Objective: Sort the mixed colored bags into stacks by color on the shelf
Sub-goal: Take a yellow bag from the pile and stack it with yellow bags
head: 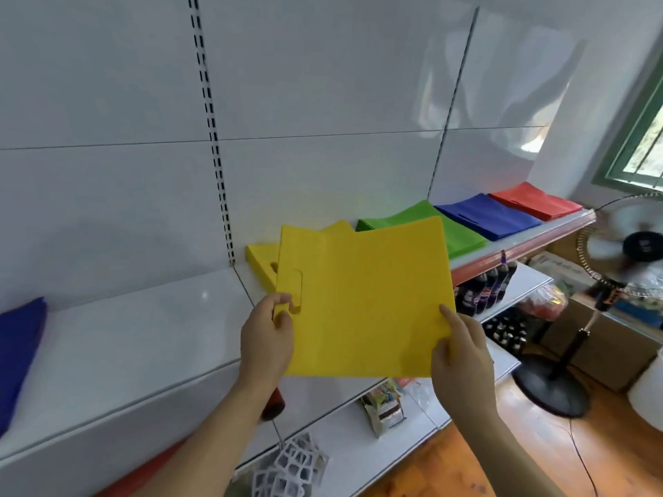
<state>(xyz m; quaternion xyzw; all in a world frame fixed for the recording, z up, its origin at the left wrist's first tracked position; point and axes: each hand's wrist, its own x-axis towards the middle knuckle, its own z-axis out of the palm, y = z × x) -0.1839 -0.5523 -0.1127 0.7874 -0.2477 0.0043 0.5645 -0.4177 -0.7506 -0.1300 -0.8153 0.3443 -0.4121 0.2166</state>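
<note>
Two hands hold one yellow bag (362, 299) | left hand (267, 335) pinches handle hole, right hand (457, 349) pinches right edge | yellow stack (260, 261) sits just behind (left hand nearer) | shelf (143, 335)

Head-worn view, close above shelf (118, 338)

The held yellow bag (366, 299) covers most of the yellow stack (260, 261) behind it. A dark blue pile (18, 353) runs off the left edge. The fan (624, 245) on the right is blurred.
</note>
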